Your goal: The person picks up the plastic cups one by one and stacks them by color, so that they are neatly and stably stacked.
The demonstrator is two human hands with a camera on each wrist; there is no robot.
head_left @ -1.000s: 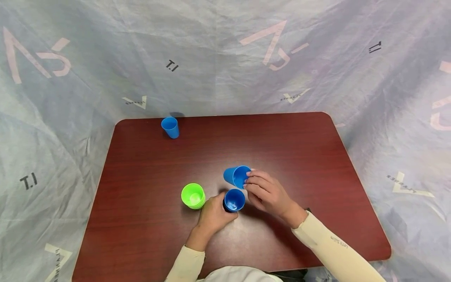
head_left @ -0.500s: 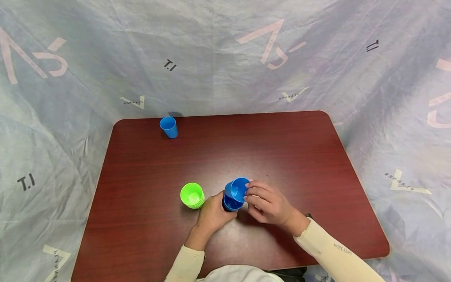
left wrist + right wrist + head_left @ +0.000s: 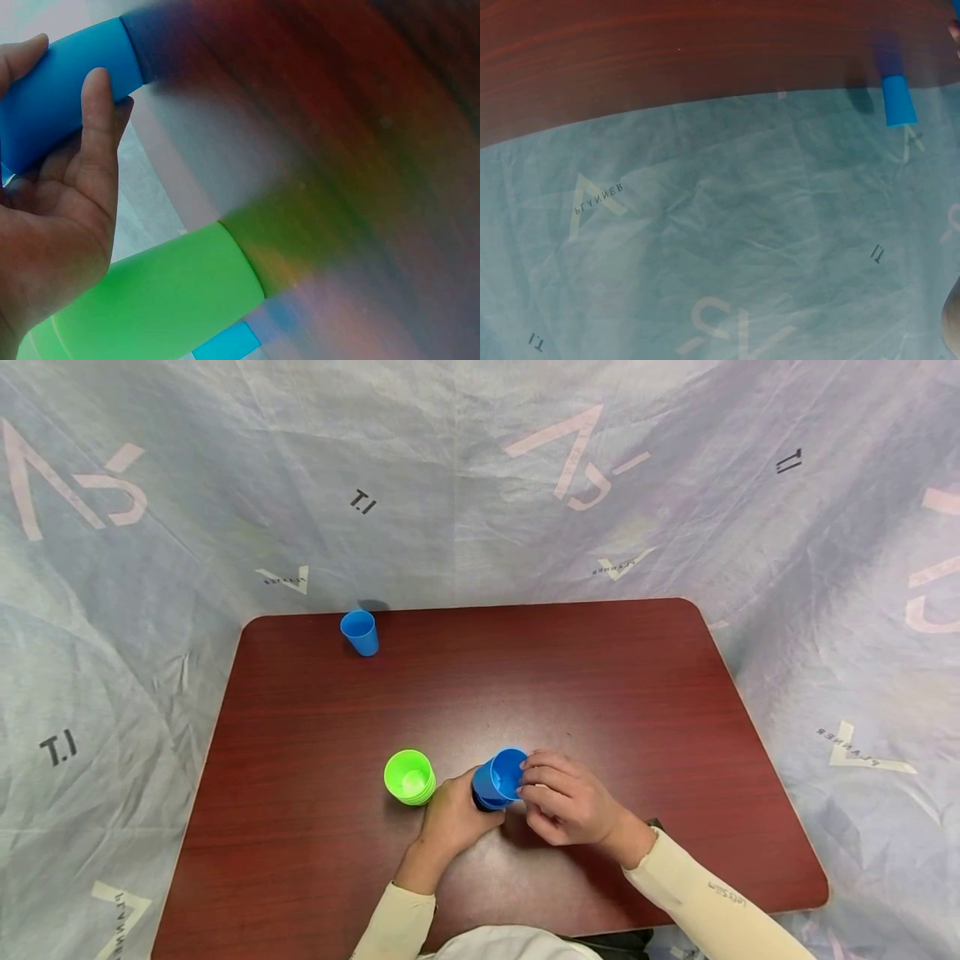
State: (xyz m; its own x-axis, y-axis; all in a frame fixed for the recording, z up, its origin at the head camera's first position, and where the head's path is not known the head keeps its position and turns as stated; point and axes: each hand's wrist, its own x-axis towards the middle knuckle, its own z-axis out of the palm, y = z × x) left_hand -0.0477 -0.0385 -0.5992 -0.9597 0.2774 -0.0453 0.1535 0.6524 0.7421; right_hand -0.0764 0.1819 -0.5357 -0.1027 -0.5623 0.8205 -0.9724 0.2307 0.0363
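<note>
Near the table's front, my left hand (image 3: pixel 452 817) is wrapped around a blue plastic cup (image 3: pixel 71 90) that stands upright. A second blue cup (image 3: pixel 491 782) leans over it, its base inside the lower cup's mouth. My right hand (image 3: pixel 572 799) pinches that upper cup at its right rim. Most of the lower cup is hidden in the head view by the upper cup and my left hand. Just left of my left hand stands a stack of nested green cups (image 3: pixel 410 777). The right wrist view catches only slivers of hand at its right edge.
Another blue cup (image 3: pixel 360 633) stands upright near the back left edge of the red-brown table (image 3: pixel 600 677). A grey printed sheet (image 3: pixel 450 485) hangs behind the table and along its sides.
My right hand has brought the upper blue cup down and toward me, from above and behind the held cup into its mouth. My left hand and the green stack have stayed put.
</note>
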